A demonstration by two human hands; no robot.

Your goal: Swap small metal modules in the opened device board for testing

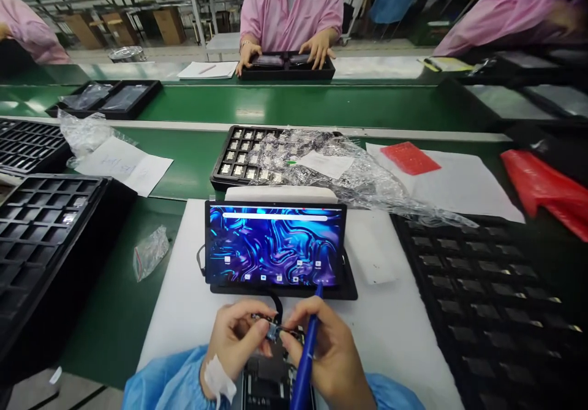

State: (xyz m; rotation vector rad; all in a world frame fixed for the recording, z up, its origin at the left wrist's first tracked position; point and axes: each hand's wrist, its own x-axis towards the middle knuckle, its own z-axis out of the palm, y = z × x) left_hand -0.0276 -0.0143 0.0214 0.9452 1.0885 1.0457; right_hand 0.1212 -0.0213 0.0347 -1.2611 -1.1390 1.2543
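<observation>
My left hand (241, 336) pinches a small electronic part (272, 330) between thumb and fingertips, with white tape on its wrist. My right hand (324, 349) has its thumb and index finger closed at the other side of the same part. A blue pen-like tool (305, 361) lies across the right hand, its tip up towards the screen. Below both hands is an opened dark device (267, 379), partly hidden by them. Just beyond them a lit tablet (275, 244) with a blue and purple wallpaper leans on a black stand, and a black cable (277, 303) runs down from it.
White foam (179, 312) covers the work spot. Black trays stand left (41, 232) and right (487, 299). Behind the tablet, a tray (236, 152) lies partly under plastic wrap (376, 183). A person in pink (291, 18) handles a black tray across the green line.
</observation>
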